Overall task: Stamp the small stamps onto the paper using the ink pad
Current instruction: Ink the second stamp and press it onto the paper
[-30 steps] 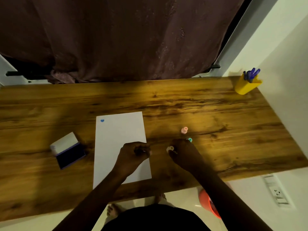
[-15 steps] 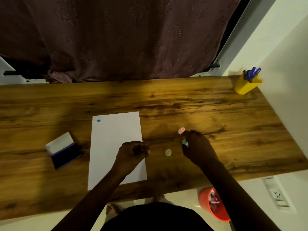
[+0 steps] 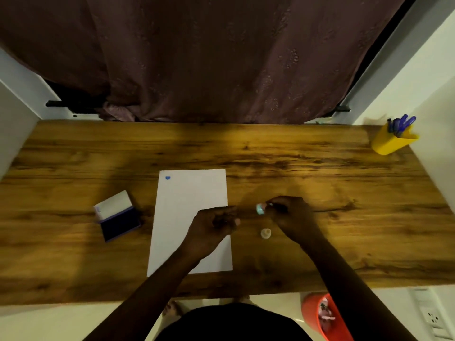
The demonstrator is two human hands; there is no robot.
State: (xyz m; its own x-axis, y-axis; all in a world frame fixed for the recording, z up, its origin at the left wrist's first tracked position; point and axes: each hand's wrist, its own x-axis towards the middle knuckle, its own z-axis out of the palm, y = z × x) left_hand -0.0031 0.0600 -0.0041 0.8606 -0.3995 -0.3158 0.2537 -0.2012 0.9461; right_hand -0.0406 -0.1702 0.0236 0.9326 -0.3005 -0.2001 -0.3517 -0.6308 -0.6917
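Note:
A white sheet of paper (image 3: 187, 212) lies on the wooden table (image 3: 320, 183), with one small blue heart print (image 3: 167, 178) near its top left corner. Left of the paper sits the ink pad (image 3: 118, 219), its lid open and the dark pad showing. My left hand (image 3: 214, 223) rests on the paper's right edge with its fingers curled; whether it holds anything is hidden. My right hand (image 3: 288, 212) pinches a small teal stamp (image 3: 260, 208) just right of the paper. A small cream stamp (image 3: 266, 233) stands on the table below it.
A yellow pen holder (image 3: 391, 141) with blue pens stands at the table's far right corner. A dark curtain (image 3: 209, 57) hangs behind the table. An orange bin (image 3: 325, 318) sits on the floor at the near right, and a white wall runs along the right side.
My right hand set the cream stamp down, reached up to the teal stamp, picked it up and carried it left toward the paper. The pink stamp is now hidden. My left hand stayed put.

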